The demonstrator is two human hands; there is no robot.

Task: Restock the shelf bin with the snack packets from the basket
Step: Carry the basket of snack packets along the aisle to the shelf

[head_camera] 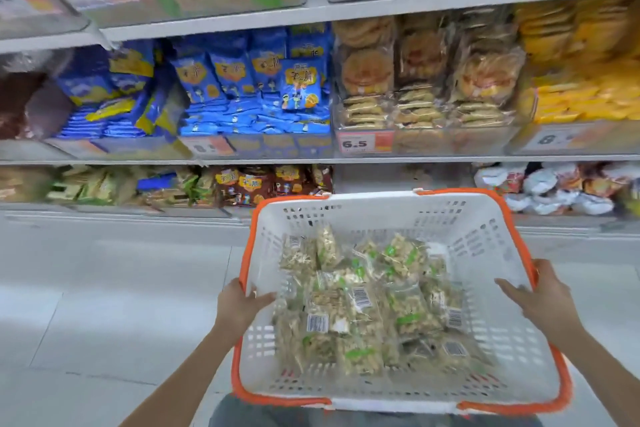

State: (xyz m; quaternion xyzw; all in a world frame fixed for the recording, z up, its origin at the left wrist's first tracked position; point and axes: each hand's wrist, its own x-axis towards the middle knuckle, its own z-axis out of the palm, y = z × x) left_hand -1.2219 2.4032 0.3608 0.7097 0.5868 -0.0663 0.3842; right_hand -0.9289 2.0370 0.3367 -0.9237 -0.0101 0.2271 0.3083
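Both hands hold the white basket [485, 236] by its orange-rimmed side walls: the left hand [239, 305] curls over the left rim with its fingers inside the wall, and the right hand [540, 298] lies over the right rim, fingers reaching down the inner wall. How firmly the right fingers clamp is hard to tell, since only their backs show. Forearms run out of the bottom corners of the view, and a dark strip of clothing is cut off below the basket's near edge.

Snack packets [363, 305] lie heaped on the basket floor, clear wrappers with green marks and barcode labels, overlapping so that a count is not possible; the lower ones are smeared by blur.

Ahead stands the shelf unit. Its middle shelf carries blue packets [256, 87], round biscuits in clear wrap [426, 69] and yellow packs [581, 80] behind a clear front lip with price tags; only "6.5" [355, 143] reads cleanly. Behind the basket's far rim the lower shelf shows a dark gap [398, 177] between brown packets [273, 184] on the left and white wrapped goods [554, 187] on the right; its contents are hidden. Upper bins are cropped by the top edge and blurred.

Pale floor tiles [104, 288] lie open to the left of the basket, between the person and the shelf base.
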